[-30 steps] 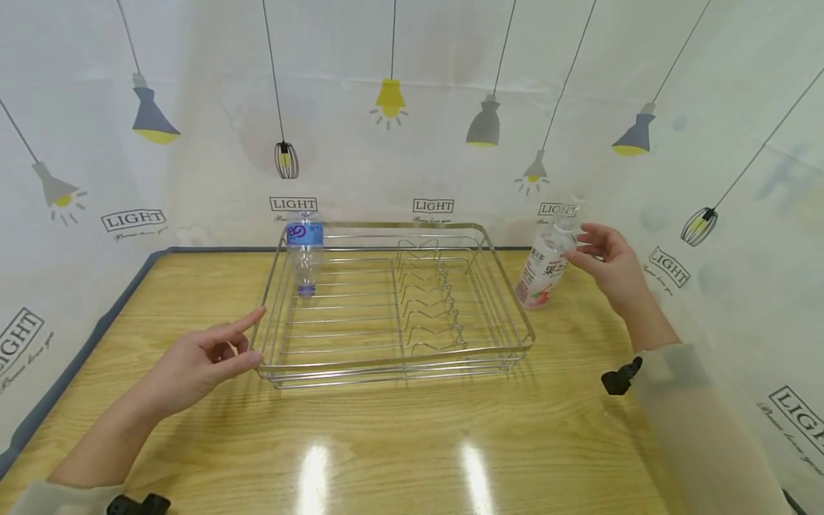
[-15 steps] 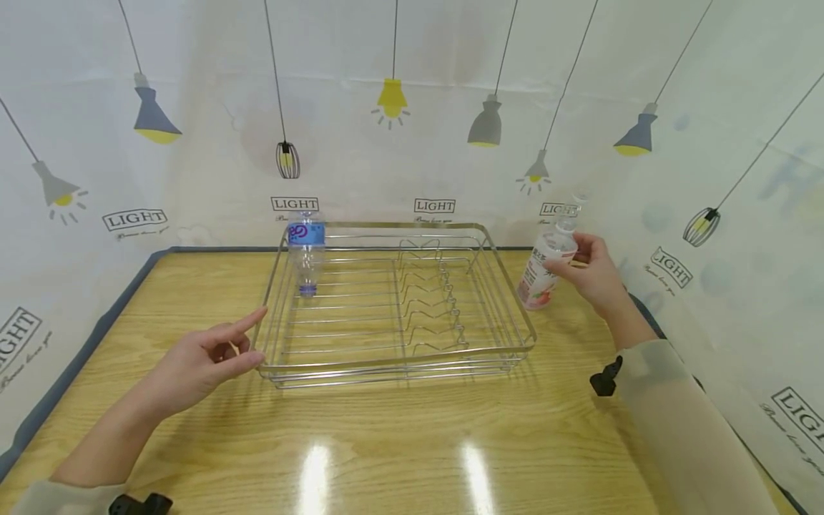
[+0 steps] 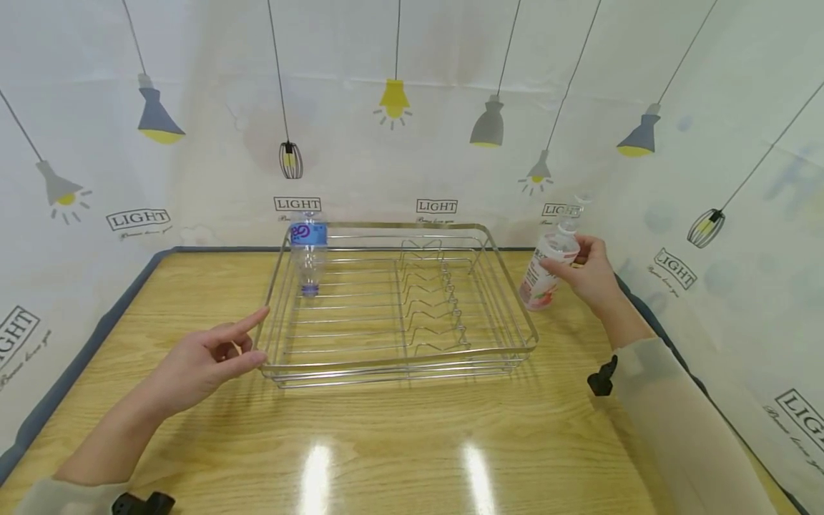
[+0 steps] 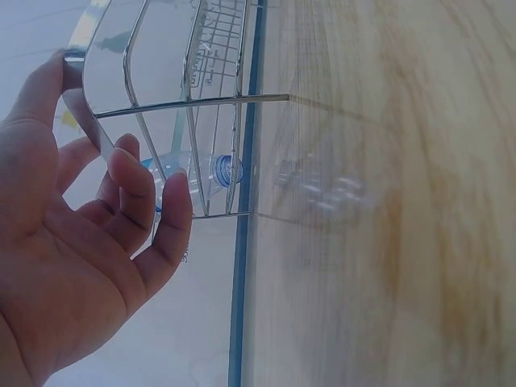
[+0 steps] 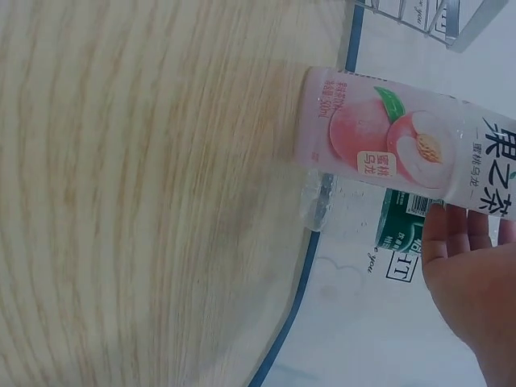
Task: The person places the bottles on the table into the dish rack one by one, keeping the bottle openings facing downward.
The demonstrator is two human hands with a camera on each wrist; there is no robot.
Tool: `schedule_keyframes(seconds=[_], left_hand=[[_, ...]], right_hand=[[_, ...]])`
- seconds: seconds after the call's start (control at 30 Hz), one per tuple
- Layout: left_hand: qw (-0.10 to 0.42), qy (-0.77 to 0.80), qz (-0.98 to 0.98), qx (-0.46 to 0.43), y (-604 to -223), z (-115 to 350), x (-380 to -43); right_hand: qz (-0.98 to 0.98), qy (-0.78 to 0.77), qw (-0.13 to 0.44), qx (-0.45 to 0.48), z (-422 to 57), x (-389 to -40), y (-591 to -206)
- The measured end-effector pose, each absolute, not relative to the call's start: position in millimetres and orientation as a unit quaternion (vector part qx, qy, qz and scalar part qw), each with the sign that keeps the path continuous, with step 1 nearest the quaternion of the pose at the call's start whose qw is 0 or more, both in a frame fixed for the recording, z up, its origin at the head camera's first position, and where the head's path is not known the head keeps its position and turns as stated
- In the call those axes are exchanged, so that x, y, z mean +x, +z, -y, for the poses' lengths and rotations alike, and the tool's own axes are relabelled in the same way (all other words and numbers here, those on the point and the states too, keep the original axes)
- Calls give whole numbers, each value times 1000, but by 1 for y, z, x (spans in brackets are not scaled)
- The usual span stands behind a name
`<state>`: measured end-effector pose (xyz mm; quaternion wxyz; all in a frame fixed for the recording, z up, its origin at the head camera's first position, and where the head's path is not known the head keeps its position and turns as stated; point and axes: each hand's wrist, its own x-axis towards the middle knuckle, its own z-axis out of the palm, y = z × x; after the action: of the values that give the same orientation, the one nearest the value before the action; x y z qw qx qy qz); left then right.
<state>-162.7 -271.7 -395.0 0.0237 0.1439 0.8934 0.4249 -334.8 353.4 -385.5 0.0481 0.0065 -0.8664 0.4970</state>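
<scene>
The right hand [image 3: 592,275] is curling round a peach-label bottle [image 3: 547,275], thumb across the front and fingers behind. The left hand [image 3: 199,365] is touching the left rim of a wire rack [image 3: 399,362] with a fairly straight thumb and forefinger — spread along the metal, the other fingers loosely bent.

The peach-label bottle is sitting just beyond the rack's right side, its base seemingly on the desk [image 3: 386,443]. A green-label bottle [image 5: 399,222] is standing close behind it, so a sideways swing could well be knocking that one over. Too hard a squeeze might be denting the thin plastic; a low lift could be catching the rack's rim. A jolted rack might also be toppling the blue-label bottle [image 3: 309,236], which is resting cap down in its far left corner.

The peach-label bottle is showing a clear shoulder above a pale pink wrap, printed with peaches, a green leaf and dark characters — no contents are visible.
</scene>
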Motion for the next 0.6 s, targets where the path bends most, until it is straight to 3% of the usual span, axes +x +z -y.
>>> schedule_keyframes(seconds=[0.6], left_hand=[[21, 430, -889, 154, -395, 272, -162]], right_hand=[[850, 514, 105, 47, -354, -328, -375]])
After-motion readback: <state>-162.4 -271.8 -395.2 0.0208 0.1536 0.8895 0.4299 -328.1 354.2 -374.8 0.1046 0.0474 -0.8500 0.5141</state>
